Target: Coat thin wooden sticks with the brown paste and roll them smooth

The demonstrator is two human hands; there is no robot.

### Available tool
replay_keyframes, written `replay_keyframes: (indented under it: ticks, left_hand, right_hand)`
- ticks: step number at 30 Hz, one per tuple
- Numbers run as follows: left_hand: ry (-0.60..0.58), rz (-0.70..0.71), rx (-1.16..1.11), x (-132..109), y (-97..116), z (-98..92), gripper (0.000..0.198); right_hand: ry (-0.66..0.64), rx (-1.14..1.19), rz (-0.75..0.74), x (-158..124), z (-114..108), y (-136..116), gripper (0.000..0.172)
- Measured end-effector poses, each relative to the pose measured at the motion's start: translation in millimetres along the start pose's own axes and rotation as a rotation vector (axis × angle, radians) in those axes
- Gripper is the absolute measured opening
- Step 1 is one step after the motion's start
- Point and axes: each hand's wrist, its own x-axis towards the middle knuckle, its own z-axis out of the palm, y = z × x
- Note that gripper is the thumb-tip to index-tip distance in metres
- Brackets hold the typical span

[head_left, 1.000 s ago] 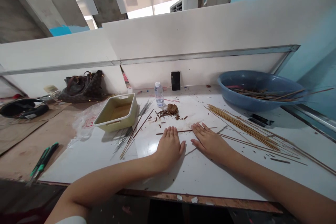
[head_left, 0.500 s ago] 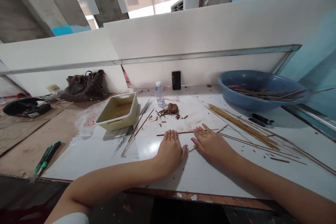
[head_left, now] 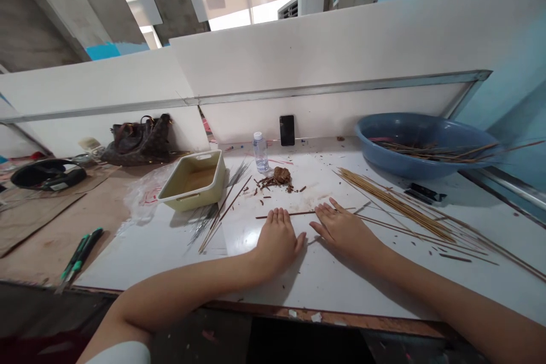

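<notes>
A thin brown stick (head_left: 302, 213) lies crosswise on the white tabletop. My left hand (head_left: 277, 242) rests flat with its fingertips over the stick's left part, fingers together and thumb out to the side. Over the right part lies my right hand (head_left: 341, 227), palm down and fingers outstretched. Parts of the stick are hidden under the fingers. Just beyond the hands sits a lump of brown, clay-like material (head_left: 281, 176) with small broken pieces around it. To the right of my right hand is a bundle of thin tan sticks (head_left: 396, 205).
A blue basin (head_left: 396, 159) holding long sticks stands at the right. Left of centre are a cream tub (head_left: 194, 199) of brownish liquid and thin wires (head_left: 205, 224). A water bottle (head_left: 260, 153) and a phone (head_left: 287, 130) stand behind. Green-black cutters (head_left: 81, 259) lie far left.
Both hands stay on the stick, almost in the same place. The whole view has shifted very slightly.
</notes>
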Motion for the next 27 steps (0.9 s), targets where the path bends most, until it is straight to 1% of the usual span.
replay_keyframes:
  ticks: [3,4,5,8,10,13,16,18,22,24,27]
  left_hand:
    - [-0.025,-0.020,0.002,8.4,-3.5,-6.2,0.078]
    - [-0.028,-0.024,0.010,8.8,-3.3,-7.5,0.079]
    - [-0.030,-0.024,0.023,7.2,-2.1,-8.0,0.080]
    - [-0.030,0.003,0.072,-4.5,5.0,-7.1,0.083]
    - [-0.022,0.023,0.078,-9.2,7.4,-7.3,0.085]
    - [-0.039,0.023,0.065,-2.0,3.0,-11.9,0.082]
    - [-0.067,-0.011,0.071,7.3,-1.4,-15.1,0.078]
    - [-0.056,-0.023,0.072,3.9,1.2,-13.3,0.078]
    - [-0.005,-0.014,0.067,-11.9,10.3,-6.2,0.081]
    - [-0.014,-0.018,0.059,-10.1,8.9,-6.5,0.081]
    - [-0.067,-0.017,0.043,1.2,1.1,-11.4,0.080]
  right_hand:
    - [-0.008,0.002,0.023,2.0,4.3,2.2,0.070]
    - [-0.016,0.013,0.029,1.9,4.9,1.8,0.072]
    - [-0.026,0.024,0.036,1.2,4.7,0.3,0.071]
    - [-0.050,0.026,0.065,-3.2,0.5,-8.5,0.060]
    - [-0.059,0.004,0.076,-4.7,-2.5,-12.6,0.058]
    - [-0.066,0.003,0.088,-1.3,-3.4,-9.4,0.065]
    - [-0.069,0.013,0.075,2.1,-1.5,-4.9,0.074]
    - [-0.056,-0.002,0.075,0.2,-0.6,-8.8,0.074]
    - [-0.006,-0.040,0.133,-7.2,1.2,-23.2,0.071]
    - [-0.011,-0.042,0.138,-6.4,2.6,-22.6,0.072]
    - [-0.040,-0.027,0.116,-0.5,2.7,-14.4,0.075]
